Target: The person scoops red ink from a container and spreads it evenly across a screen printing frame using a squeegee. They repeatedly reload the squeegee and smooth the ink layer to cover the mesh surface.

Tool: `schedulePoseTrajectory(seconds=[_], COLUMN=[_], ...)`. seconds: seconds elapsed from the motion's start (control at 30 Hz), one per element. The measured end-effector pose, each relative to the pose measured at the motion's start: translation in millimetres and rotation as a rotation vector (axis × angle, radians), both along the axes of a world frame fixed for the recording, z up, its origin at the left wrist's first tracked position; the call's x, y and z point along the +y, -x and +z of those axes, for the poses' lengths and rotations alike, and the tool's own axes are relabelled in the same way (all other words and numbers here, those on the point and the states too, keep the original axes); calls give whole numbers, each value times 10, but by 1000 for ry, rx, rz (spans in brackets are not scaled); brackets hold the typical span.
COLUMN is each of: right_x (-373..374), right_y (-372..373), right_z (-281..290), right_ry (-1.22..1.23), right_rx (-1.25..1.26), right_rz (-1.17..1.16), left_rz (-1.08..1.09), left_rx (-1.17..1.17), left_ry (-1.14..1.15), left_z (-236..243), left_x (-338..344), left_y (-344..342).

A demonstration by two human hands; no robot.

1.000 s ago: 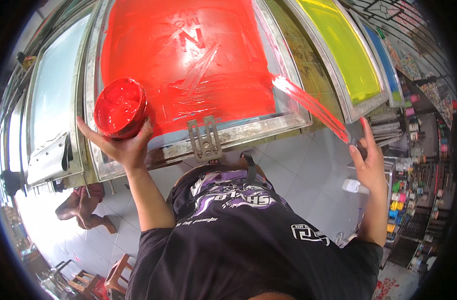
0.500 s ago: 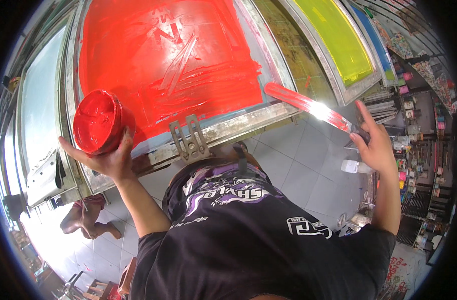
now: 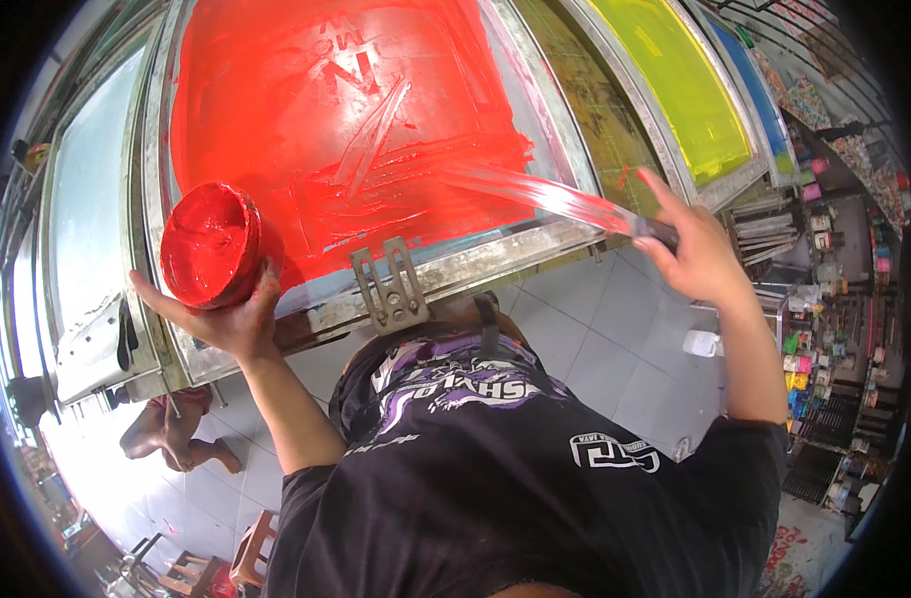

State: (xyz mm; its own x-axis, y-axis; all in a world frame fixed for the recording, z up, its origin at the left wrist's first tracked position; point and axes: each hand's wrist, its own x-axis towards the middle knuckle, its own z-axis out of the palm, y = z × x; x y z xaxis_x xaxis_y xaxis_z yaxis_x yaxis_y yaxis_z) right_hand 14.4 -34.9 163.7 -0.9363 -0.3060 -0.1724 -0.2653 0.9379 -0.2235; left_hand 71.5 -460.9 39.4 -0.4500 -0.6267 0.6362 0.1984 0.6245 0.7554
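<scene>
My left hand [image 3: 238, 324] holds a tub of red ink [image 3: 208, 244] from below, fingers spread around its side, with its open mouth tipped toward me. The tub is over the near left corner of a screen-printing frame [image 3: 515, 251], whose mesh is thickly coated in red ink [image 3: 266, 110]. My right hand [image 3: 703, 244] grips the dark handle of an ink spatula [image 3: 565, 199], its index finger stretched out. The long, red-smeared blade reaches left over the near part of the mesh; its tip blends into the red, and I cannot tell if it touches.
A slotted metal bracket [image 3: 388, 289] is fixed on the frame's near edge. A pale screen [image 3: 92, 189] stands left, a yellow-green screen [image 3: 685, 90] right. Ink-stained shelves [image 3: 824, 339] hold containers farther right. Another person's bare legs [image 3: 176, 439] show at lower left.
My right hand has moved left with the spatula, bringing the blade from the frame's right edge over the red mesh. The tub in my left hand has shifted slightly right.
</scene>
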Motion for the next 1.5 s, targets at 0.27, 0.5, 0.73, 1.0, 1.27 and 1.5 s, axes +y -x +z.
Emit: schedulePoseTrajectory(seconds=[0.27,0.5,0.73,1.0,1.27,1.5], right_x=[204,514,109,-36,629,-101], right_y=[191,157,332,356,169,441], right_z=[91,324,131,52,253,-266], right_ry=[195,-71,-48,255,-29,105], right_rx=[31,102,-24,-1,13,-63], right_rz=[-148,-186,-90,-142,-218,-108], left_rz=[-43,-28,-48,-54,-99,-50], left_rx=[24,7,11,45,46,31], left_ry=[-71,-28,-1,10,-80,8], left_z=[22,-13,-3,-32,33,29], left_x=[38,11,-16,-25,47,13], left_y=[-8,-16,-12,-18,-16,-13])
